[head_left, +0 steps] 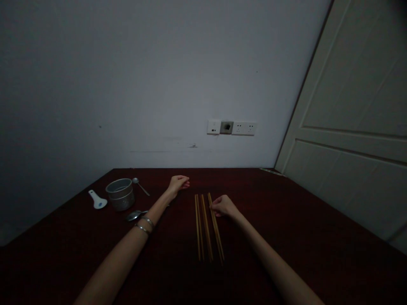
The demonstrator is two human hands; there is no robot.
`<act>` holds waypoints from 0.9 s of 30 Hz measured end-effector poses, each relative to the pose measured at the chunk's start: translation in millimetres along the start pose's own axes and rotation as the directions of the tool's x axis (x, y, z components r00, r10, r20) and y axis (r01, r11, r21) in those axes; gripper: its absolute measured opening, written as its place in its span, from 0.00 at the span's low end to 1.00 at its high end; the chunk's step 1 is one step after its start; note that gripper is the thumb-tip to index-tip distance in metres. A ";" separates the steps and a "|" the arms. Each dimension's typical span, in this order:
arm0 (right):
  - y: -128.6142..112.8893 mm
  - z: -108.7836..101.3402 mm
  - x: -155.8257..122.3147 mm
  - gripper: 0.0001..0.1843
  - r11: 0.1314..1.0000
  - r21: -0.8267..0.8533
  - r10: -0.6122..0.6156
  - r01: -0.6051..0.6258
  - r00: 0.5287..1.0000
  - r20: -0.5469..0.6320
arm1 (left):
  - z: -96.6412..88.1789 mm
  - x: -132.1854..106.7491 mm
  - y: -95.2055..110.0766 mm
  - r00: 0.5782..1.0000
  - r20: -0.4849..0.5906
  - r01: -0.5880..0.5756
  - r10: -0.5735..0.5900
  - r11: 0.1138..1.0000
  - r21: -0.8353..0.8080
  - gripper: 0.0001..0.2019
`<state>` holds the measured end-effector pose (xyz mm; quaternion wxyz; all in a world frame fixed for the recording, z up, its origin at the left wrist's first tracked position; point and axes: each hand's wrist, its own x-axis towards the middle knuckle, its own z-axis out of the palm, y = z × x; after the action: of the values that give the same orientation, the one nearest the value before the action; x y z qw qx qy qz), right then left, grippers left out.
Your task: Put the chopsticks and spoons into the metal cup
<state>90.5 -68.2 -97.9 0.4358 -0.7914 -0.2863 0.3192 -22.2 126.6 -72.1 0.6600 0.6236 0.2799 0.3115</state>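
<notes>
Three pairs of wooden chopsticks lie lengthwise on the dark red table: a left pair, a middle pair and a right pair. My right hand pinches the upper part of the right pair between thumb and fingers. Beyond the far ends of the chopsticks, to the left, my left hand hovers with its fingers curled together; nothing shows in them. Under my left forearm lies a metal spoon, its handle partly hidden by the arm.
At the left stand a metal pot, a white soup spoon and a small long-handled metal spoon. A wall with sockets rises behind the table. A pale panelled door borders the right side.
</notes>
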 end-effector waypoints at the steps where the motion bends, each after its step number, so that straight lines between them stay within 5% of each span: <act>1: 0.1 0.6 0.5 0.06 1.000 -0.018 -0.006 0.006 1.000 -0.007 | -0.1 0.0 -0.5 1.000 -0.003 0.003 -0.003 1.000 0.001 0.05; 15: 3.2 6.6 -4.8 0.03 0.914 -0.355 -0.240 0.198 0.968 -0.078 | -0.6 2.6 -8.3 1.000 0.011 0.014 -0.015 0.999 0.042 0.04; 27: 3.8 4.6 -9.8 0.08 0.821 -0.536 -0.299 0.195 0.947 -0.114 | -0.3 0.4 -12.8 1.000 0.012 0.028 -0.029 0.998 0.055 0.04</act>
<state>81.5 -74.7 -100.6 0.2702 -0.8623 -0.4183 0.0924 -21.3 126.8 -84.8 0.6489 0.6395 0.2928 0.2902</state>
